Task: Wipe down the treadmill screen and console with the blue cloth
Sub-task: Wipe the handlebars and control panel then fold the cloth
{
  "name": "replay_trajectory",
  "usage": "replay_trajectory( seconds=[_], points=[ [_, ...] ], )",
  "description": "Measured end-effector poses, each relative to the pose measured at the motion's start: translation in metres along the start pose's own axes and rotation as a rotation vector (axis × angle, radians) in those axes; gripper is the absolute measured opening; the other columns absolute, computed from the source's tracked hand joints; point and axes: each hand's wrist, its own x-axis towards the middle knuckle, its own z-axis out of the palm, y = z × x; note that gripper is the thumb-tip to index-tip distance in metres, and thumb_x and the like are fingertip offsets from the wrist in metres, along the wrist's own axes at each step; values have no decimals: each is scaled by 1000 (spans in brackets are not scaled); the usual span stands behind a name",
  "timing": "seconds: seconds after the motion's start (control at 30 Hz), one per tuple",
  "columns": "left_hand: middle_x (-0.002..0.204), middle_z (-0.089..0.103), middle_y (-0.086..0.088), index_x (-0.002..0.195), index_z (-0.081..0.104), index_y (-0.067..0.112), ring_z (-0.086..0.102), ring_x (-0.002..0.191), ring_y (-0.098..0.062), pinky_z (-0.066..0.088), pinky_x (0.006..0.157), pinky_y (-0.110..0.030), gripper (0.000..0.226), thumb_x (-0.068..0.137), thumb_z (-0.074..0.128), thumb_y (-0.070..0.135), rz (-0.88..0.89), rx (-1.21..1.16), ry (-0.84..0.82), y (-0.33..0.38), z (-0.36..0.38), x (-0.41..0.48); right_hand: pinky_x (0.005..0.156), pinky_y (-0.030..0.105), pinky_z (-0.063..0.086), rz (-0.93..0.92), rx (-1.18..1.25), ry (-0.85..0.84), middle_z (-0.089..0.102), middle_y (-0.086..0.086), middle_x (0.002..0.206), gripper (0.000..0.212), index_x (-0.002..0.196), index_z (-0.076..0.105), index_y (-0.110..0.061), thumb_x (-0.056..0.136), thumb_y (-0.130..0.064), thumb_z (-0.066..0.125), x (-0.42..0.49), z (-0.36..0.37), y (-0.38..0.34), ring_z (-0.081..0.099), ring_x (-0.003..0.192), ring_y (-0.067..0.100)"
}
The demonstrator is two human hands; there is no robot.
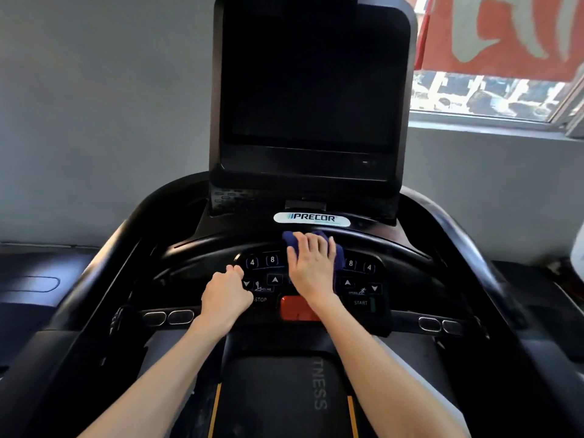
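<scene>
So this is a black Precor treadmill, looking down from head height. The right hand is flat on the blue cloth with its grip spread wide, fingers straight and fanned out, pressing the cloth down rather than pinching it. The cloth is bunched up under the palm at the top middle of the console, between the two number keypads and just below the oval Precor badge. Bits of blue poke out past the fingertips and on the right side of the hand.

The left hand rests on the left edge of the keypad, by the incline arrows and just above the STOP label. Its grip is loosely curled, fingertips bunched together and touching the panel.

The orange-red stop button is partly under the right wrist. The screen stands upright behind the console, dark and switched off, and it looks pretty glossy. A curved black handlebar runs across in front of it, and there are silver pulse sensors on the lower bar at both sides.

As for the room: a plain grey wall behind and to the left, and a window at upper right with bright daylight and a red banner hanging across the top of it. The belt shows at the bottom between the forearms, with orange stripes down its edges.
</scene>
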Motion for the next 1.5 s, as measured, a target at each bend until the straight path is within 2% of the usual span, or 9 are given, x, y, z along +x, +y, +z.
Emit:
replay_trajectory(
  seconds=[0.13,0.27,0.4,0.6,0.77,0.9,1.2,1.33,1.5],
  points=[
    [124,57,-10,130,47,13,55,108,-32,44,78,-35,49,82,45,2,-14,-8,18,-6,2,2,96,40,40,-175,-38,-12,64,-4,104,41,119,57,-21,92,-45,36,8,-13,16,58,99,21],
    [149,37,0,143,38,19,46,125,-30,44,93,-35,64,82,45,1,57,28,-2,-16,6,7,88,43,44,189,-30,92,63,6,107,43,120,54,-15,92,-43,37,-10,-35,89,58,100,31],
    [149,39,-1,142,42,17,47,125,-31,41,97,-33,65,79,49,2,95,60,21,-17,4,7,85,45,46,502,284,73,50,10,127,50,142,32,-19,97,-38,40,-46,-43,105,55,108,35],
    [139,50,-6,138,45,15,52,118,-32,46,88,-35,64,76,49,2,102,-7,43,-19,9,7,93,44,48,470,320,177,47,11,135,51,143,32,-12,96,-22,49,-104,-41,98,49,122,29],
    [148,40,1,142,41,21,49,123,-33,46,91,-42,70,77,44,-4,100,-39,53,-27,8,4,103,31,40,262,129,26,45,5,142,58,141,41,-14,88,7,54,-135,-57,141,44,130,21],
    [150,37,-2,143,38,15,51,120,-33,48,84,-40,70,77,47,-4,112,32,51,-22,11,2,115,43,21,568,154,-4,42,13,144,47,136,47,-8,92,8,44,-125,-70,184,37,134,31],
    [152,33,5,145,35,22,44,127,-29,47,93,-39,70,78,50,5,106,67,-33,-23,6,7,105,47,38,583,318,-13,43,2,145,44,137,49,-18,97,-2,41,-140,-66,140,35,136,32],
    [154,28,4,147,31,23,43,129,-30,44,97,-35,72,79,51,11,107,48,-72,-25,6,8,100,38,38,772,431,79,52,12,137,39,134,51,-13,97,-6,43,-125,-70,115,48,125,32],
    [156,22,5,149,25,24,47,125,-30,46,90,-34,78,78,52,10,112,24,-44,-26,13,4,109,29,30,615,484,84,28,5,152,51,143,39,-18,96,2,42,-150,-53,59,28,140,24]
  ],
)
